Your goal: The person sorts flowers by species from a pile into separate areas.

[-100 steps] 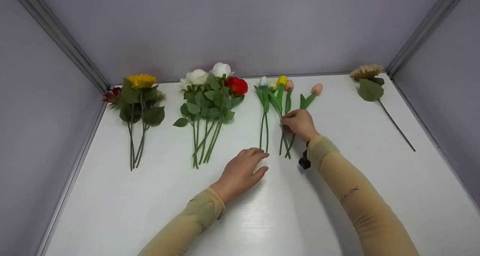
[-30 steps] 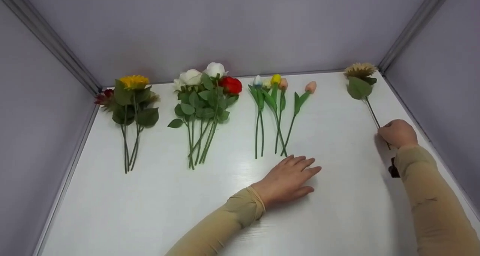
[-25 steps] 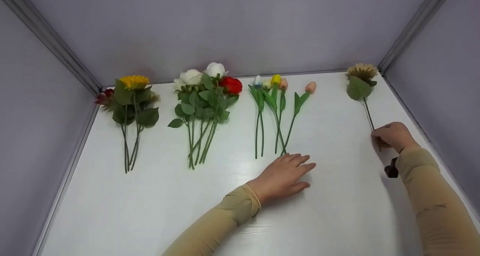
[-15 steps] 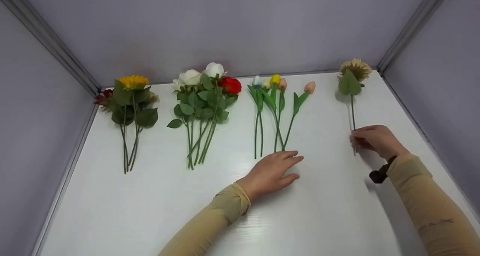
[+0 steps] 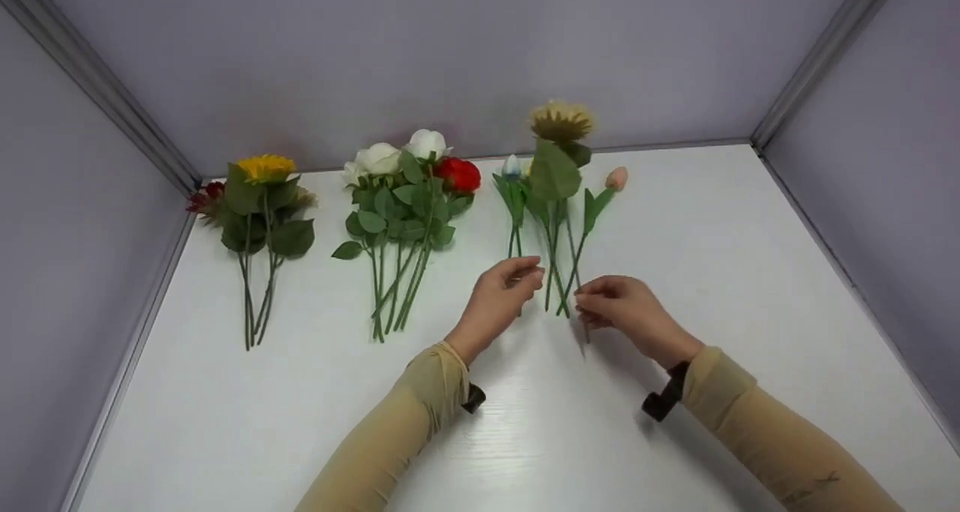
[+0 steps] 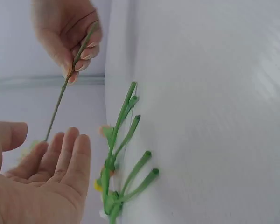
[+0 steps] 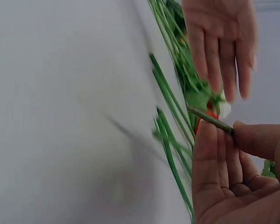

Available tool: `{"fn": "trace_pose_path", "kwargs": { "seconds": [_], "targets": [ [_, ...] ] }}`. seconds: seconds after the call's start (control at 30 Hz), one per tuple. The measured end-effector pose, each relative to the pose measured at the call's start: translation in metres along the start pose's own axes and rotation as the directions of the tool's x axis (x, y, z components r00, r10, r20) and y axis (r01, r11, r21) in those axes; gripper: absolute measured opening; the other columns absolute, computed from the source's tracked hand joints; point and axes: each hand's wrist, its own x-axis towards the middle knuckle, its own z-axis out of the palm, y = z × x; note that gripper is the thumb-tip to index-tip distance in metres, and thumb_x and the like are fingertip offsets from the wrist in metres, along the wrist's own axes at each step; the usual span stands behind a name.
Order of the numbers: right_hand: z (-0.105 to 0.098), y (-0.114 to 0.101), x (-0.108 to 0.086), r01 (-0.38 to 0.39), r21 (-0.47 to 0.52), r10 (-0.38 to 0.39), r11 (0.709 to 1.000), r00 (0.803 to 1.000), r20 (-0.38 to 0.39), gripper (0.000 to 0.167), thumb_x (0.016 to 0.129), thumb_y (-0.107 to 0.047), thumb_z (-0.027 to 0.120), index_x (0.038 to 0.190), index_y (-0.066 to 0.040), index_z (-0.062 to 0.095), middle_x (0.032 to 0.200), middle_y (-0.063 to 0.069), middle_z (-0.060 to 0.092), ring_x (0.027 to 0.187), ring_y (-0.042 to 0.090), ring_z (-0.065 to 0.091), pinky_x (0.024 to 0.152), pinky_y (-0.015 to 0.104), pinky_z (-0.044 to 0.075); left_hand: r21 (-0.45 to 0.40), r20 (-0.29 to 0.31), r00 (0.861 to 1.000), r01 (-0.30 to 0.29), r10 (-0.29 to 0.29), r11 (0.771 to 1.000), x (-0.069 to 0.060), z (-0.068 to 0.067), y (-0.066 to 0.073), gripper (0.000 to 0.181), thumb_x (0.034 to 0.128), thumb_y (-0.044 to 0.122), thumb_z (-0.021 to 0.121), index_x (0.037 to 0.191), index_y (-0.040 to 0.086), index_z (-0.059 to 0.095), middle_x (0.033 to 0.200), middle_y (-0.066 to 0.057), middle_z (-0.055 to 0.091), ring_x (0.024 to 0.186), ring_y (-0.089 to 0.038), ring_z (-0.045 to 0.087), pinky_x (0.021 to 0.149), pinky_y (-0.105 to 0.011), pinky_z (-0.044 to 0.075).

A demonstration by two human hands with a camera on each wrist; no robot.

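Observation:
My right hand (image 5: 630, 309) pinches the lower stem of a beige sunflower (image 5: 561, 122) between thumb and fingers. The flower is raised off the table, its broad green leaf (image 5: 555, 171) covering part of the tulips behind. My left hand (image 5: 499, 298) holds nothing; in the left wrist view its fingers (image 6: 77, 161) are extended with the palm turned up. It hovers over the stems of the white-and-blue tulip (image 5: 512, 166). A peach tulip (image 5: 616, 178) lies just right of the sunflower's stem. In the right wrist view the pinched stem end (image 7: 212, 120) shows.
White and red roses (image 5: 457, 175) lie in a bunch left of the tulips. Farther left is a group with a yellow sunflower (image 5: 266, 169) and a dark red flower (image 5: 208, 197). Grey walls (image 5: 480, 62) border the white table (image 5: 480, 452) at the back and sides.
My right hand took hold of the beige sunflower at the far right, lifted it and carried it left over the tulips. My left hand moved right, then back left and up towards the tulip stems.

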Motion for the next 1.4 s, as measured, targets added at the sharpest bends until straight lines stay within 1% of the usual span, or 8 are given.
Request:
{"fn": "trace_pose_path", "kwargs": {
  "seconds": [0.1,0.17,0.3,0.43,0.57,0.87,1.23,1.4],
  "targets": [
    [0.037,0.001,-0.004,0.038,0.037,-0.04,0.999,0.998,0.044,0.031,0.097,-0.017,0.072,0.115,0.007,0.065,0.107,0.02,0.069,0.092,0.026,0.069,0.08,0.038,0.061,-0.143,-0.064,0.997,0.022,-0.031,0.989,0.001,-0.011,-0.002,0.044,0.1035,0.027,0.064,0.141,0.005,0.058,0.126,-0.015,0.065,0.109,-0.022,0.067,0.091,-0.034,0.057],
    [0.056,0.002,-0.006,0.065,0.045,-0.068,0.997,0.995,0.067,0.026,0.097,-0.014,0.072,0.112,0.005,0.066,0.103,0.017,0.069,0.09,0.025,0.069,0.078,0.038,0.061,-0.199,-0.085,0.995,0.027,-0.044,0.98,0.001,-0.017,-0.004,0.045,0.1029,0.025,0.065,0.141,0.002,0.058,0.125,-0.017,0.065,0.108,-0.024,0.067,0.092,-0.035,0.057],
    [0.083,0.004,-0.008,0.114,0.057,-0.119,0.992,0.987,0.106,0.021,0.096,-0.012,0.073,0.107,0.004,0.067,0.097,0.014,0.069,0.086,0.024,0.07,0.076,0.038,0.061,-0.242,-0.107,0.992,0.035,-0.062,0.97,-0.004,-0.026,-0.006,0.039,0.1004,0.024,0.069,0.132,0.002,0.063,0.118,-0.016,0.069,0.103,-0.026,0.069,0.089,-0.038,0.059],
    [0.099,0.004,-0.007,0.13,0.06,-0.136,0.99,0.983,0.123,0.02,0.096,-0.013,0.074,0.105,0.003,0.067,0.095,0.012,0.07,0.083,0.023,0.07,0.074,0.036,0.061,-0.256,-0.133,0.989,0.033,-0.069,0.966,-0.008,-0.033,-0.006,0.034,0.0976,0.019,0.073,0.124,-0.001,0.067,0.111,-0.016,0.071,0.096,-0.027,0.071,0.084,-0.038,0.06],
    [0.105,0.004,-0.007,0.136,0.043,-0.14,0.99,0.984,0.115,0.016,0.095,-0.012,0.074,0.103,0.001,0.068,0.092,0.01,0.071,0.08,0.021,0.07,0.072,0.035,0.06,-0.259,-0.155,0.984,0.041,-0.083,0.965,-0.01,-0.036,-0.006,0.036,0.0962,0.015,0.074,0.124,-0.006,0.065,0.104,-0.015,0.072,0.09,-0.027,0.072,0.081,-0.038,0.061],
    [0.109,0.005,-0.006,0.158,0.023,-0.159,0.987,0.982,0.104,0.014,0.094,-0.012,0.075,0.1,0.0,0.069,0.088,0.009,0.071,0.077,0.02,0.069,0.07,0.034,0.059,-0.277,-0.173,0.976,0.077,-0.128,0.958,-0.012,-0.038,-0.004,0.021,0.0947,0.014,0.076,0.109,0.0,0.069,0.099,-0.016,0.073,0.089,-0.026,0.073,0.079,-0.038,0.062],
    [0.113,0.005,-0.006,0.16,0.024,-0.162,0.987,0.981,0.103,0.017,0.094,-0.013,0.075,0.102,0.001,0.07,0.088,0.009,0.072,0.075,0.018,0.069,0.069,0.032,0.059,-0.25,-0.168,0.979,0.073,-0.117,0.966,-0.015,-0.041,-0.003,0.024,0.0941,0.011,0.076,0.112,-0.003,0.067,0.1,-0.016,0.071,0.088,-0.025,0.072,0.08,-0.037,0.062],
    [0.116,0.001,-0.005,0.171,-0.009,-0.168,0.985,0.976,0.139,0.022,0.096,-0.02,0.074,0.107,-0.001,0.071,0.092,0.009,0.072,0.081,0.021,0.07,0.073,0.035,0.06,-0.205,-0.183,0.977,0.07,-0.108,0.976,-0.016,-0.053,-0.001,0.027,0.0952,0.012,0.075,0.115,-0.005,0.067,0.101,-0.016,0.071,0.088,-0.025,0.072,0.08,-0.037,0.062]
  ]
}}
